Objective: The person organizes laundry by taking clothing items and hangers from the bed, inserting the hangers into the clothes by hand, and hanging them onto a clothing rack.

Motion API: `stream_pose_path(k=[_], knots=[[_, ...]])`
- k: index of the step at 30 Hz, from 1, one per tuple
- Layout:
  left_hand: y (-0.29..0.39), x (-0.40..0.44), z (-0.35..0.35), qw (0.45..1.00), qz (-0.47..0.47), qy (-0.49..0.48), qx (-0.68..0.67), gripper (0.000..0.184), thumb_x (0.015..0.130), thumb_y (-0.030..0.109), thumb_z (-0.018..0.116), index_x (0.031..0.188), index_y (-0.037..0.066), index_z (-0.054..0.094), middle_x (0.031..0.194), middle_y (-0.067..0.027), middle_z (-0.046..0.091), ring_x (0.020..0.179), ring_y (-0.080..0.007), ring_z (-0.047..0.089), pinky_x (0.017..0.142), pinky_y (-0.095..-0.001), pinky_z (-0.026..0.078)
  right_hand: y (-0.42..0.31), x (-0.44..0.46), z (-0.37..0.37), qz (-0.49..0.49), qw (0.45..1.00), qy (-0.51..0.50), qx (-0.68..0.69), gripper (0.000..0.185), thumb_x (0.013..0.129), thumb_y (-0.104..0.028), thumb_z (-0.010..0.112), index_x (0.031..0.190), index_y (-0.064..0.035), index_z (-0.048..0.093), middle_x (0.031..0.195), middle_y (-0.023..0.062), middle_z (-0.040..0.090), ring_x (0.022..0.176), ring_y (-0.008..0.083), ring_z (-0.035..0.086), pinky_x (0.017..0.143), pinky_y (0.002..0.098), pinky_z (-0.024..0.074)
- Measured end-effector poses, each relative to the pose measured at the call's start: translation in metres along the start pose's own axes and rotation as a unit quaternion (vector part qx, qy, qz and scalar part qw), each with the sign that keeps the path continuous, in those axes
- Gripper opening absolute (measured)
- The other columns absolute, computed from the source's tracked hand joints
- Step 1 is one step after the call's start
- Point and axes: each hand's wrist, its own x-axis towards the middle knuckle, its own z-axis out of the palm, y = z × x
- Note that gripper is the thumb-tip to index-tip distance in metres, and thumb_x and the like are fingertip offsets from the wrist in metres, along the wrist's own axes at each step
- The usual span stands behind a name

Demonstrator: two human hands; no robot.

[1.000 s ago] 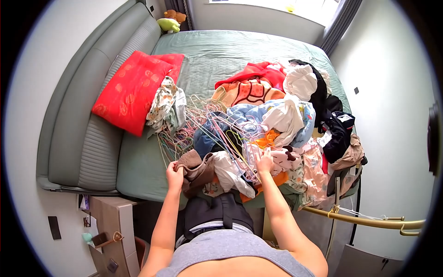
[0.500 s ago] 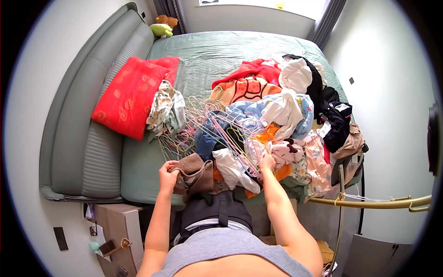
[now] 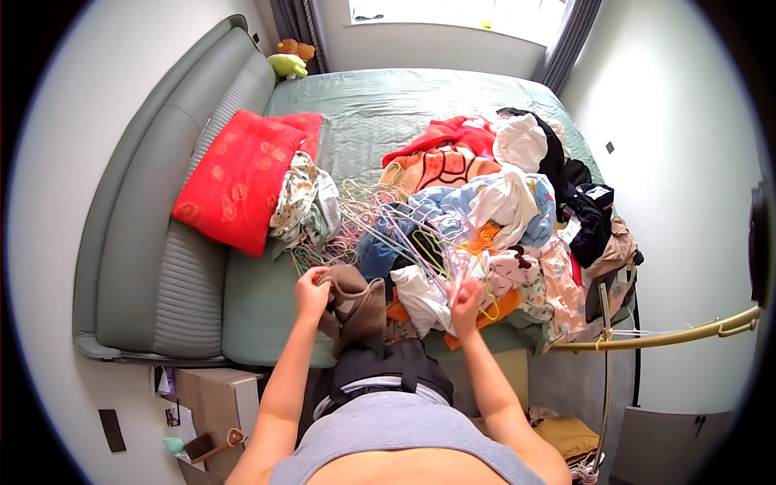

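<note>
My left hand (image 3: pixel 312 294) pinches the edge of a brown cloth garment (image 3: pixel 356 305) at the near edge of the bed. To its right, my right hand (image 3: pixel 465 305) is closed on a bunch of thin hangers (image 3: pixel 436 267), pink, white and yellow-green. A white garment (image 3: pixel 422 297) lies between the hands, close to the right one. Beyond the hands are blue denim (image 3: pixel 380 246) and more tangled hangers (image 3: pixel 360 212). An orange cloth (image 3: pixel 499 311) lies just right of my right hand.
A large heap of clothes (image 3: pixel 517 202) covers the bed's right side. Red pillow (image 3: pixel 242 178) and patterned cloth (image 3: pixel 303 202) lie at the left by the headboard (image 3: pixel 153 242). A gold rail (image 3: pixel 671 339) stands at the lower right, a bedside cabinet (image 3: pixel 214 396) at the lower left.
The view has shifted slightly. A yellow-green hanger now stands out beside my right hand, and the hanger bunch has shifted. My left hand still holds the brown garment, now raised more upright.
</note>
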Motion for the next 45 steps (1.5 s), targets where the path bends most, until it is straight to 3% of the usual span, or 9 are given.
stream_pose_path(k=[3, 8, 15, 25, 31, 34, 37, 40, 45], knots=[[-0.006, 0.017, -0.001, 1.0, 0.004, 0.01, 0.02, 0.015, 0.072, 0.005, 0.064, 0.087, 0.002, 0.064, 0.071, -0.0066, 0.064, 0.064, -0.0123, 0.059, 0.061, -0.0261, 0.047, -0.083, 0.041, 0.013, -0.018, 0.999, 0.045, 0.021, 0.057, 0.085, -0.007, 0.058, 0.134, -0.0095, 0.03, 0.071, 0.0044, 0.054, 0.053, 0.0094, 0.049, 0.047, 0.0209, 0.0395], [-0.041, 0.051, -0.014, 0.996, -0.008, 0.058, 0.061, 0.014, 0.072, 0.009, 0.065, 0.084, 0.004, 0.06, 0.074, -0.0085, 0.063, 0.067, -0.0199, 0.06, 0.064, -0.0314, 0.048, -0.097, 0.028, 0.012, -0.134, 0.957, -0.15, -0.208, 0.02, 0.09, -0.016, 0.051, 0.092, -0.0025, 0.065, 0.074, 0.0116, 0.065, 0.063, 0.0193, 0.063, 0.055, 0.0283, 0.0472], [-0.028, 0.06, -0.023, 0.988, 0.045, 0.032, 0.142, 0.017, 0.065, 0.014, 0.064, 0.082, 0.016, 0.066, 0.083, -0.0054, 0.058, 0.076, -0.0245, 0.058, 0.066, -0.0361, 0.048, -0.152, -0.046, 0.043, 0.147, 0.919, -0.365, 0.019, 0.023, 0.091, -0.019, 0.051, 0.091, -0.0008, 0.065, 0.079, 0.0047, 0.065, 0.072, 0.0106, 0.059, 0.067, 0.0258, 0.047], [0.043, -0.058, -0.008, 0.937, 0.27, -0.184, 0.123, 0.028, 0.073, 0.022, 0.061, 0.098, 0.009, 0.065, 0.082, -0.011, 0.06, 0.08, -0.0303, 0.059, 0.067, -0.0385, 0.048, -0.154, -0.066, 0.119, 0.131, 0.983, -0.128, 0.014, 0.028, 0.087, -0.02, 0.054, 0.068, -0.0008, 0.063, 0.054, 0.0098, 0.054, 0.051, 0.0188, 0.051, 0.05, 0.032, 0.0386], [0.099, -0.03, -0.048, 0.792, 0.56, -0.157, 0.185, 0.024, 0.069, 0.029, 0.067, 0.084, 0.011, 0.06, 0.089, -0.0067, 0.052, 0.093, -0.0266, 0.05, 0.082, -0.0403, 0.038, -0.171, -0.054, 0.106, -0.053, 0.998, -0.033, -0.018, 0.034, 0.087, -0.017, 0.053, 0.059, 0.001, 0.058, 0.053, 0.0065, 0.054, 0.05, 0.0186, 0.053, 0.052, 0.03, 0.0431], [0.074, -0.011, -0.044, 0.814, 0.497, -0.242, 0.18, 0.019, 0.073, 0.026, 0.066, 0.078, 0.011, 0.055, 0.071, -0.0044, 0.054, 0.071, -0.0248, 0.057, 0.062, -0.0371, 0.043, -0.17, -0.053, 0.091, -0.026, 0.998, -0.061, 0.013, 0.023, 0.087, -0.016, 0.053, 0.072, 0.0002, 0.06, 0.072, 0.0075, 0.061, 0.066, 0.017, 0.057, 0.063, 0.0288, 0.0452], [0.064, -0.014, -0.049, 0.859, 0.458, -0.177, 0.143, 0.016, 0.075, 0.024, 0.065, 0.079, 0.011, 0.055, 0.069, -0.0046, 0.053, 0.065, -0.0253, 0.056, 0.053, -0.0359, 0.043, -0.171, -0.057, 0.065, -0.056, 0.979, 0.194, -0.018, 0.015, 0.087, -0.014, 0.053, 0.091, -0.0008, 0.057, 0.093, 0.01, 0.058, 0.083, 0.0177, 0.055, 0.074, 0.0293, 0.0428], [0.061, -0.022, -0.053, 0.888, 0.428, -0.125, 0.114, 0.014, 0.077, 0.022, 0.065, 0.08, 0.011, 0.057, 0.07, -0.0048, 0.055, 0.064, -0.0257, 0.056, 0.053, -0.0356, 0.044, -0.101, -0.1, 0.046, 0.035, 0.945, 0.282, -0.162, 0.025, 0.085, -0.017, 0.053, 0.101, 0.0011, 0.05, 0.098, 0.0127, 0.052, 0.09, 0.0258, 0.05, 0.083, 0.0345, 0.0397], [0.063, -0.03, -0.061, 0.897, 0.421, -0.103, 0.09, 0.014, 0.077, 0.021, 0.066, 0.081, 0.01, 0.058, 0.069, -0.0059, 0.056, 0.063, -0.0261, 0.057, 0.053, -0.0356, 0.044, -0.019, -0.135, 0.103, 0.247, 0.928, 0.106, -0.259, 0.102, 0.064, -0.049, 0.074, 0.132, 0.0084, 0.025, 0.129, 0.028, 0.038, 0.123, 0.0373, 0.035, 0.103, 0.0419, 0.0288]])
